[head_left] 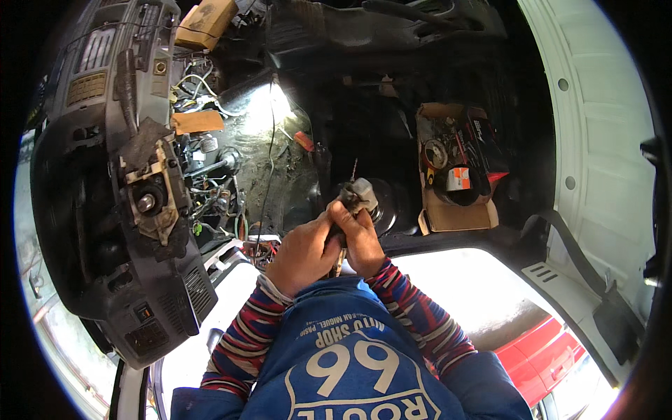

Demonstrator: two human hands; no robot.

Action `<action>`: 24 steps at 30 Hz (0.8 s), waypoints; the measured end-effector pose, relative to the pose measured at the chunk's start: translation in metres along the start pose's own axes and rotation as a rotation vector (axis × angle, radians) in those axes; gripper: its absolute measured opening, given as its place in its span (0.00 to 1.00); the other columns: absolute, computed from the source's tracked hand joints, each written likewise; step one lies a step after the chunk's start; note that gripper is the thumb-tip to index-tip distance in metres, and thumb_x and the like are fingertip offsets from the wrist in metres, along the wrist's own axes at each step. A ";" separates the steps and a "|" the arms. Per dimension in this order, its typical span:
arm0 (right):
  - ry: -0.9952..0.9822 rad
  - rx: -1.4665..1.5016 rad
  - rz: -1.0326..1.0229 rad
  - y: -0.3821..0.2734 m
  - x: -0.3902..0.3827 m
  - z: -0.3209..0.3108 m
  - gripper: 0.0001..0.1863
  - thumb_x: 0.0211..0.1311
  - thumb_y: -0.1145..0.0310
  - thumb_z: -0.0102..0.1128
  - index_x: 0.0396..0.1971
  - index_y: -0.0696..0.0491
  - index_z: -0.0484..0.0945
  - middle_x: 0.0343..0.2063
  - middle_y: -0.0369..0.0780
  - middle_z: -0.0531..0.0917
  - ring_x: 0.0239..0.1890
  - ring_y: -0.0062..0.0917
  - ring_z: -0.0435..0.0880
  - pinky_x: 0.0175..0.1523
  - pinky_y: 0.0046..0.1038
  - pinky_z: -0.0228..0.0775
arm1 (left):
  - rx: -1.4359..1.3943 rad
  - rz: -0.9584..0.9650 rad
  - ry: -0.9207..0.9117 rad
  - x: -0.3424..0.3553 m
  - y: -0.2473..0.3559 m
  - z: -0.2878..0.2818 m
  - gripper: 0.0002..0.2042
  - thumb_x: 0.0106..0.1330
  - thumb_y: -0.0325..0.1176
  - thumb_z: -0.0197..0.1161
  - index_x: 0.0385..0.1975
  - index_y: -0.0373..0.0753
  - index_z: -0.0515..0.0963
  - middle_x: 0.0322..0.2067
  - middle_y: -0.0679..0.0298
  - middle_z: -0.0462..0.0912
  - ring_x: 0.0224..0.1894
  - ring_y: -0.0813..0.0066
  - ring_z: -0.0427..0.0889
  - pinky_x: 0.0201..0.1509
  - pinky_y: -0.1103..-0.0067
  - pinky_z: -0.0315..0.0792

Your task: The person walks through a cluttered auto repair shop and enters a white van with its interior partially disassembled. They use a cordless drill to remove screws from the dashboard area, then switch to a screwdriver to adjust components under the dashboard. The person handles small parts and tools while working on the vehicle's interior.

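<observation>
Both my hands are together in front of my chest, closed on a small dark part with a pale whitish piece (364,194) at its far end. A thin reddish-brown tip sticks up from it. My left hand (302,257) wraps round its near end, with the fingers curled. My right hand (360,243) pinches it from the right, thumb and fingers close to the pale piece. My fingers cover much of the part, so its exact kind is hidden. Just behind it on the dark floor is a round dark metallic thing (385,206), partly hidden.
A removed-looking dashboard (77,182) stands along the left. Loose wiring (210,199) and a steering column shaft (210,166) lie beside it. On the right an opened cardboard box (458,218) holds tape and small boxes. A seat belt (570,245) hangs at the white body panel (602,105).
</observation>
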State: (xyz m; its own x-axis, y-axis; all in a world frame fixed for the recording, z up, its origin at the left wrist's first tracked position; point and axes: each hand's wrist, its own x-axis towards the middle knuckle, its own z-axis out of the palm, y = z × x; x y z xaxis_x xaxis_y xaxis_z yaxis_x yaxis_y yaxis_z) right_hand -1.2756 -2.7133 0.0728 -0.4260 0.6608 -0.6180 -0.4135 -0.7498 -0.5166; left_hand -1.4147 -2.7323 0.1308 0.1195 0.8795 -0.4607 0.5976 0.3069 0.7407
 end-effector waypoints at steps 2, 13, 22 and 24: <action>0.084 0.065 0.028 0.004 0.001 0.002 0.17 0.73 0.58 0.62 0.50 0.56 0.75 0.40 0.38 0.82 0.47 0.23 0.80 0.56 0.27 0.71 | 0.042 0.111 0.096 -0.011 -0.002 0.005 0.14 0.70 0.29 0.57 0.53 0.30 0.75 0.42 0.44 0.83 0.44 0.46 0.85 0.47 0.66 0.77; 0.240 -0.295 -0.156 -0.066 -0.020 -0.068 0.10 0.61 0.69 0.62 0.41 0.55 0.76 0.27 0.39 0.80 0.22 0.24 0.81 0.28 0.25 0.74 | -0.262 -0.433 -0.158 -0.012 -0.133 0.052 0.33 0.64 0.54 0.72 0.55 0.30 0.72 0.45 0.56 0.81 0.55 0.68 0.79 0.57 0.72 0.75; 0.690 -0.069 -0.306 -0.075 -0.133 -0.155 0.05 0.62 0.70 0.59 0.36 0.52 0.75 0.23 0.32 0.74 0.18 0.14 0.70 0.21 0.18 0.60 | -0.416 -0.538 -0.117 -0.004 -0.129 0.078 0.45 0.55 0.52 0.81 0.61 0.31 0.61 0.53 0.50 0.77 0.57 0.64 0.79 0.61 0.69 0.73; 0.859 -0.044 -0.337 -0.052 -0.131 -0.177 0.05 0.61 0.71 0.58 0.36 0.52 0.75 0.24 0.31 0.74 0.19 0.14 0.70 0.22 0.18 0.61 | -0.347 -0.468 -0.107 -0.005 -0.125 0.080 0.43 0.56 0.52 0.80 0.61 0.32 0.61 0.53 0.51 0.77 0.55 0.65 0.79 0.61 0.70 0.73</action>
State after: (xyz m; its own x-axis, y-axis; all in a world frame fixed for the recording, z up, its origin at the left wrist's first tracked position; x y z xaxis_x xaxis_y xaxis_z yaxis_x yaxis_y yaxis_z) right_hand -1.0555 -2.7674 0.0759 0.4619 0.6046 -0.6490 -0.3686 -0.5347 -0.7604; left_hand -1.4263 -2.8042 0.0014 -0.0048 0.5858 -0.8105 0.3139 0.7704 0.5549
